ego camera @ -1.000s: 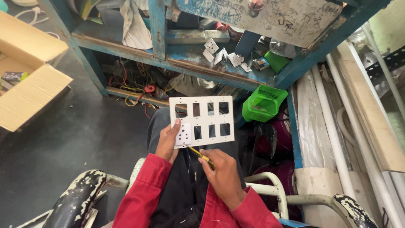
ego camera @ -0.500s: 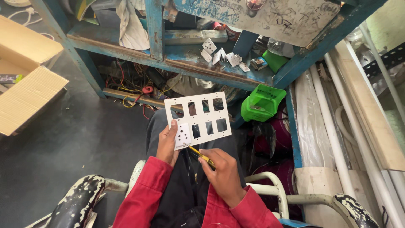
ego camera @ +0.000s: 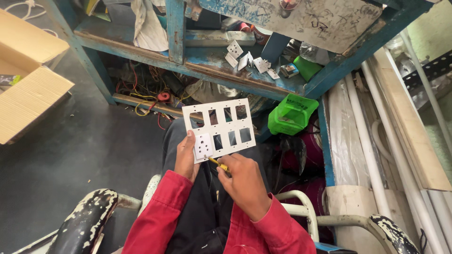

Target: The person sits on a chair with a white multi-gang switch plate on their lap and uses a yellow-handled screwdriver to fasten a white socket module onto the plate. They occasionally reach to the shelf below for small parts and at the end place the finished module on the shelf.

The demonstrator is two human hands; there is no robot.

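The white switch plate (ego camera: 219, 129) has rectangular cut-outs and one socket fitted at its lower left corner; it is held above the lap; the left hand (ego camera: 186, 157) grips its lower left edge, thumb on the socket; the right hand (ego camera: 245, 183) is closed around a yellow screwdriver (ego camera: 217, 164), tip at the plate.

One head-worn camera looks steeply down from close above the seated person's lap, facing a blue shelf (ego camera: 245, 75) ahead.

My left hand (ego camera: 186, 157) and right hand (ego camera: 242, 181) are bare; I wear bright red long sleeves (ego camera: 155, 218) and dark trousers (ego camera: 200, 211).
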